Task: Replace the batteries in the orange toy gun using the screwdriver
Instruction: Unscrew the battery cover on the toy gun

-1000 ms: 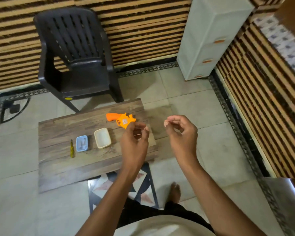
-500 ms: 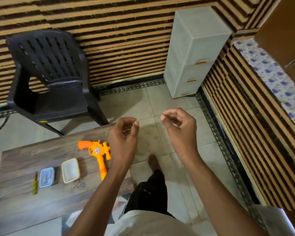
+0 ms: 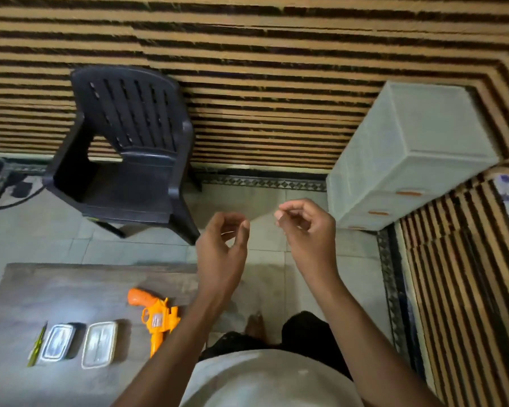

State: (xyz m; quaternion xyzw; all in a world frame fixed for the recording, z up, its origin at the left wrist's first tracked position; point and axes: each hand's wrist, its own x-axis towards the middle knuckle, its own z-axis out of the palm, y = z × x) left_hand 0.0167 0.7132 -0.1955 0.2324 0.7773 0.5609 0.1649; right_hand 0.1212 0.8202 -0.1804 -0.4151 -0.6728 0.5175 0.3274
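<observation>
Orange toy gun (image 3: 156, 317) flat on low wooden table (image 3: 71, 289), barrel toward near edge, untouched. Screwdriver (image 3: 37, 345) far left, beside two small lidded boxes (image 3: 77, 343). Left hand (image 3: 222, 254) and right hand (image 3: 306, 230) raised in air right of table, fingers loosely curled, holding nothing visible. Gun likely light, hollow, stiff plastic, slightly slick; best gripped round body near handle.

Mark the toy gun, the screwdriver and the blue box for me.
toy gun (image 3: 155, 318): head view, on its orange body by the trigger.
screwdriver (image 3: 36, 345): head view, on the middle of its yellow-green handle.
blue box (image 3: 56, 342): head view, on the middle of its lid.
</observation>
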